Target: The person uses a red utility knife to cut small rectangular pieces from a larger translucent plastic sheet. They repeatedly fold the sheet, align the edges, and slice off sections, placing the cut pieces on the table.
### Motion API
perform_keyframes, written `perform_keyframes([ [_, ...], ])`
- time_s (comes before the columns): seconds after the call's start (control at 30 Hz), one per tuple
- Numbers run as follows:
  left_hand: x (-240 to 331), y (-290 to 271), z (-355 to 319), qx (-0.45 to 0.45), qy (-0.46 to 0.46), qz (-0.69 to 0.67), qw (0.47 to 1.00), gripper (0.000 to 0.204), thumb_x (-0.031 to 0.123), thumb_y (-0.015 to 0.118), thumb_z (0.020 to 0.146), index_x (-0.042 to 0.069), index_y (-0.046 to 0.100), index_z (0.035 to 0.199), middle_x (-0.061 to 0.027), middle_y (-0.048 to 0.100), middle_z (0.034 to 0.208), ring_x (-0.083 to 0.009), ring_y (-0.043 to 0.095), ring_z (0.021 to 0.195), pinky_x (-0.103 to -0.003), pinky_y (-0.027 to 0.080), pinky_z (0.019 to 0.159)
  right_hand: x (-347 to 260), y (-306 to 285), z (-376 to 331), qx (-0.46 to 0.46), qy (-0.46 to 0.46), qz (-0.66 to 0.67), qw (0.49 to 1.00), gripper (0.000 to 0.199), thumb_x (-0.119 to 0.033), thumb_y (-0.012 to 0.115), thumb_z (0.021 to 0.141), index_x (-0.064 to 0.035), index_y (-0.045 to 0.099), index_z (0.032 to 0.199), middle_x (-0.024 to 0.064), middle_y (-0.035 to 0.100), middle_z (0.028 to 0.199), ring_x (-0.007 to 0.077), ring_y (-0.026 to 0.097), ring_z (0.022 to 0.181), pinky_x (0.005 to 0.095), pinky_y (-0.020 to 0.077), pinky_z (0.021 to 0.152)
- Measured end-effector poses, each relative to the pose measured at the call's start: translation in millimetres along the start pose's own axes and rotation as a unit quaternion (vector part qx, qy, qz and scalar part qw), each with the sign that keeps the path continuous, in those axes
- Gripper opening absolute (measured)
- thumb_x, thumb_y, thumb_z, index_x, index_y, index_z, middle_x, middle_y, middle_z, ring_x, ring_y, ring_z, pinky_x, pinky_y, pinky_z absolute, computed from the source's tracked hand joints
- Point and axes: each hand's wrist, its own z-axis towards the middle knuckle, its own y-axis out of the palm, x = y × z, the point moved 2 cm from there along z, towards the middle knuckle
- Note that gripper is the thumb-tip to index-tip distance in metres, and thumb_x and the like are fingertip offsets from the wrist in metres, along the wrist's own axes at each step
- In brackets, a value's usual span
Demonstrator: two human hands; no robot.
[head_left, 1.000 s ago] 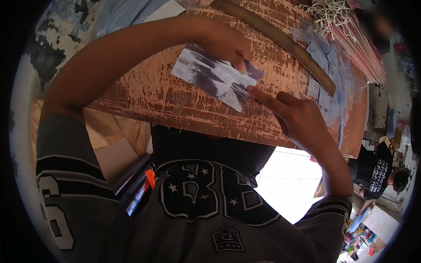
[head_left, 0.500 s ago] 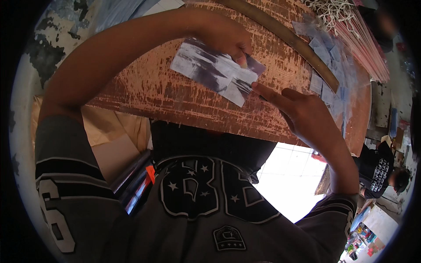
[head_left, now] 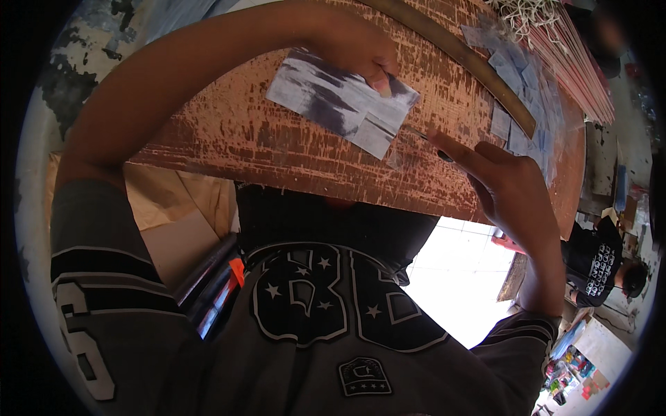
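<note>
Because the right hand [head_left: 510, 173] has drawn off to the right over the last second, I log its fingertip as now apart from the sheet's edge, where it rested before.

Work in hand:
- Right hand: index finger extended, other fingers bent in, apparently closed around a thin tool; exact hold hidden from me.
- Left hand [head_left: 364, 59]: unchanged in place, fingers curled, thumb on the sheet; whether it pinches or only presses, I cannot tell.
- Plastic sheet [head_left: 319, 90]: glossy, grey and white, lying on the table under the left thumb, before the person's chest.
- Thin tool [head_left: 416, 132]: dark, exposed between fingertip and sheet; contact with the edge unclear.
- Small square piece [head_left: 378, 135]: at the sheet's near right corner.

My judgement: a pause between strokes at that corner, with the left hand keeping the sheet steady.

Surface:
- Table [head_left: 229, 149]: reddish wood, heavily scratched.
- Pink sticks [head_left: 583, 76]: bundled, far right, white strings [head_left: 531, 24] at one end.
- Brown strip [head_left: 473, 64]: long, flat, beyond the hands.
- Clear plastic pieces [head_left: 506, 66]: scattered beside the strip.

Room:
- Floor [head_left: 458, 277]: pale tiles, brightly lit.
- Co-worker [head_left: 590, 263]: dark shirt, well apart, right.
- Brown paper [head_left: 159, 197]: below the table's left edge.
- Orange tag [head_left: 237, 272]: beside the person's waist.
</note>
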Motion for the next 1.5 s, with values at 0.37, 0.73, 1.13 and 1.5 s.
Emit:
perform_keyframes([
  [0.37,0.5,-1.0,1.6,-0.012,-0.008,0.017,1.000,0.032,0.033,0.063,0.103,0.003,0.072,0.098,-0.0089,0.067,0.075,-0.0228,0.063,0.069,-0.042,0.047,0.071,-5.4,31.0,20.1,0.072,-0.045,0.010,0.996,0.075,0.002,0.071,0.085,-0.0315,0.057,0.151,0.0007,0.058,0.070,0.0154,0.057,0.051,0.0345,0.0449,0.044],
  [0.73,-0.4,0.4,1.1,-0.003,0.000,0.007,1.000,0.033,0.033,0.064,0.103,0.002,0.071,0.096,-0.0079,0.066,0.075,-0.0217,0.062,0.068,-0.041,0.048,0.070,-4.3,32.0,24.0,0.059,-0.039,0.000,0.997,0.073,-0.001,0.073,0.087,-0.0332,0.057,0.151,0.0030,0.059,0.073,0.0160,0.055,0.053,0.0383,0.0454,0.048],
  [1.13,0.5,0.5,1.4,-0.004,-0.005,0.007,1.000,0.033,0.034,0.063,0.104,0.003,0.073,0.099,-0.0077,0.069,0.077,-0.0217,0.064,0.071,-0.040,0.049,0.072,-2.6,31.1,24.5,0.055,-0.035,-0.008,0.998,0.075,0.000,0.073,0.086,-0.0339,0.057,0.151,0.0021,0.057,0.072,0.0147,0.053,0.053,0.0382,0.0458,0.048],
  [1.5,5.5,-1.3,-0.4,-0.013,-0.025,0.008,1.000,0.033,0.034,0.062,0.104,0.003,0.072,0.097,-0.0066,0.066,0.075,-0.0199,0.062,0.069,-0.040,0.048,0.072,-1.5,30.9,26.5,0.058,-0.040,0.000,0.997,0.075,0.000,0.074,0.086,-0.0354,0.058,0.150,0.0022,0.059,0.072,0.0151,0.056,0.055,0.0381,0.0479,0.049],
])
